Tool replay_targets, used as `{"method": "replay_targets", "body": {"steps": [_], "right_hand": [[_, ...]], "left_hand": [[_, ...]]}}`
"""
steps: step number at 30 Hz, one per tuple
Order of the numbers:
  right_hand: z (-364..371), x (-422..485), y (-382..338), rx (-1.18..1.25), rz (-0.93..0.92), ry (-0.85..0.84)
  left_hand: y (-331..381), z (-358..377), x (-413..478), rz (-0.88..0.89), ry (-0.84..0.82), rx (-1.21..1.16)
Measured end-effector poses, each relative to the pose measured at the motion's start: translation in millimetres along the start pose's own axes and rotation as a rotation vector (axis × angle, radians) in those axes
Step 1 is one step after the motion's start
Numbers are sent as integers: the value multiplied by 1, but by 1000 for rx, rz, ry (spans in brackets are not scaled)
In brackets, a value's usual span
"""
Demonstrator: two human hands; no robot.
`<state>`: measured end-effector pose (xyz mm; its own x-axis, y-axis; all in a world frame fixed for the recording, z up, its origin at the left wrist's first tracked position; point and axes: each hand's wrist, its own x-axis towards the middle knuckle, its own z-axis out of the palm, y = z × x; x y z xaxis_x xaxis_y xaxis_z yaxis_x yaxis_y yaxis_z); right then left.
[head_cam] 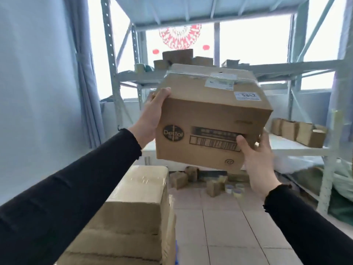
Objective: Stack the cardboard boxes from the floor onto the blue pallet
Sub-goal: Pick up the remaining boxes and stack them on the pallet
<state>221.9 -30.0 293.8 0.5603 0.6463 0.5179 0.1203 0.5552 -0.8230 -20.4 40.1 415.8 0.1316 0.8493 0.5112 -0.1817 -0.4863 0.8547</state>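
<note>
I hold a brown cardboard box (208,119) with a round logo and white labels up in the air at chest height. My left hand (152,115) grips its left side near the top corner. My right hand (257,159) supports its lower right corner, thumb on the front face. Below and left stands a stack of taped cardboard boxes (137,207). A sliver of the blue pallet (176,251) shows at the stack's lower right edge; the rest is hidden.
A grey metal shelving rack (286,69) stands ahead with small boxes on its shelves (301,131). Small cartons (179,179) and tape rolls (236,189) lie on the tiled floor (219,226) under it. A curtain (84,73) hangs at the left.
</note>
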Motion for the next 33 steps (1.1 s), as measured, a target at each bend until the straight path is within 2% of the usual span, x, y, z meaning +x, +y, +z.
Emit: {"method": "replay_targets", "body": {"steps": [6,12,21,28,33], "right_hand": [[112,-38,-22,-29,-75,-179],[169,-76,-11,-54,-48,-303],[191,-99,2,-194,-14,-363],[188,-108,3,-202,-19,-348],[176,-121,23,-381,-91,-366]], "left_hand": [[59,-118,-4,12,152,127],[55,-195,-21,-89,280,214],[18,-242,-29,-223,304,254],[14,-248,-33,-197,301,329],[-22,-265,-51,-61,323,405]]}}
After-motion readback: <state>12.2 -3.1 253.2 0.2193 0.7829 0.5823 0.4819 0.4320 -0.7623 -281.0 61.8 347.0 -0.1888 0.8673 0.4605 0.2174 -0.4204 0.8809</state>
